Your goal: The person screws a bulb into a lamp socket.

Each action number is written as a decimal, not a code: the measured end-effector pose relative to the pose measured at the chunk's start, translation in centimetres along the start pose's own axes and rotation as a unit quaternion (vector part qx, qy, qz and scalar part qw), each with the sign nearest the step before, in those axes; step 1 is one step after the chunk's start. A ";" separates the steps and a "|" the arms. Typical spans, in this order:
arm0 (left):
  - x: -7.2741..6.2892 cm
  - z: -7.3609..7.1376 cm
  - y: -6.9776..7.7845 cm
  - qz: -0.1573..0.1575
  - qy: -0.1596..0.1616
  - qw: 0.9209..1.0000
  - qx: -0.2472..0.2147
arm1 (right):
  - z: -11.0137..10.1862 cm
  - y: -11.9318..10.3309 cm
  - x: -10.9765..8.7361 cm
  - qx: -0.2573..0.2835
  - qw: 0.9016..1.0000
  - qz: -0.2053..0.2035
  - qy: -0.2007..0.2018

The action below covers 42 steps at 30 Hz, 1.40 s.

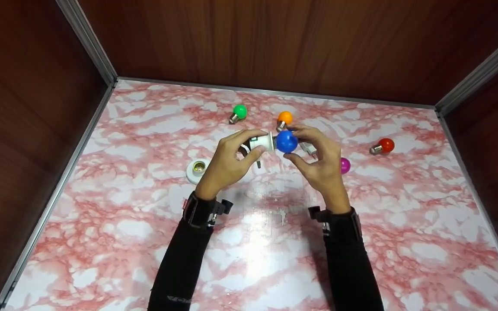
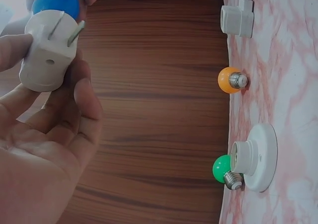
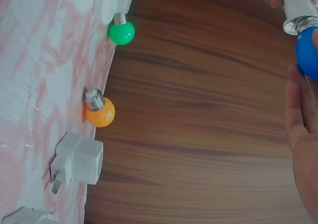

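My left hand (image 1: 227, 160) grips a white plug-in bulb socket (image 1: 265, 142) between thumb and fingers. Its two metal prongs face the camera in the left wrist view. In my right hand (image 1: 324, 157), thumb and fingertips pinch a blue bulb (image 1: 286, 141) by its round glass. The two pieces are lined up end to end above the table. At the socket's mouth, part of the bulb's silver screw base (image 3: 305, 23) still shows in the right wrist view.
Behind the hands lie a green bulb (image 1: 240, 112) and an orange bulb (image 1: 285, 117). A red bulb (image 1: 386, 145) is at right; a magenta bulb (image 1: 345, 165) is partly hidden. A round white lamp holder (image 1: 191, 176) stands left. White plug adapter (image 2: 237, 21) on the marbled table; wooden panels (image 1: 275, 43) surround it.
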<state>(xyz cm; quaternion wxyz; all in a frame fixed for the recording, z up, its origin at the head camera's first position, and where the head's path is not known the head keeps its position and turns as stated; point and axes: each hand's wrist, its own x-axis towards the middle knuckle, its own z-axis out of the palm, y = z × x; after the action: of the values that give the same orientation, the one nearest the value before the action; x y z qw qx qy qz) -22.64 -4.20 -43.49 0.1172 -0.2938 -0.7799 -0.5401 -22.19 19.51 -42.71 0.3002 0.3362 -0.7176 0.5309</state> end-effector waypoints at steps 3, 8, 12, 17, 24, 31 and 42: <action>0.0 -0.1 0.0 0.000 -0.004 1.000 -0.003 | 0.0 0.0 0.1 -0.018 1.000 -0.016 -0.002; 0.0 -0.2 0.0 0.008 0.001 1.000 0.004 | 0.0 0.2 0.1 -0.035 0.999 -0.023 -0.012; 0.0 -0.3 0.0 0.012 0.010 1.000 0.012 | -0.1 0.3 0.0 -0.034 0.999 -0.015 -0.019; 0.0 -0.4 0.0 0.006 0.021 1.000 0.007 | -0.2 0.3 -0.1 -0.034 0.999 -0.007 -0.023; 0.1 -0.4 0.0 0.022 0.034 0.999 0.012 | -0.1 0.4 -0.1 -0.029 0.999 -0.009 -0.022; 0.1 -0.4 0.0 0.024 0.035 0.999 0.016 | -0.3 0.5 -0.2 -0.022 0.999 -0.007 -0.026; 0.1 -0.2 -0.1 0.027 0.029 0.999 0.020 | -0.7 0.2 -0.3 -0.021 0.999 0.027 -0.039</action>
<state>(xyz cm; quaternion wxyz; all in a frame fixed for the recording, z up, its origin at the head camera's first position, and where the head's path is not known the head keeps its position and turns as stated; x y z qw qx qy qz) -22.80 -4.39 -43.42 0.1600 -0.2966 -0.7787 -0.5293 -22.12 20.27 -42.94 0.2644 0.3308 -0.7488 0.5098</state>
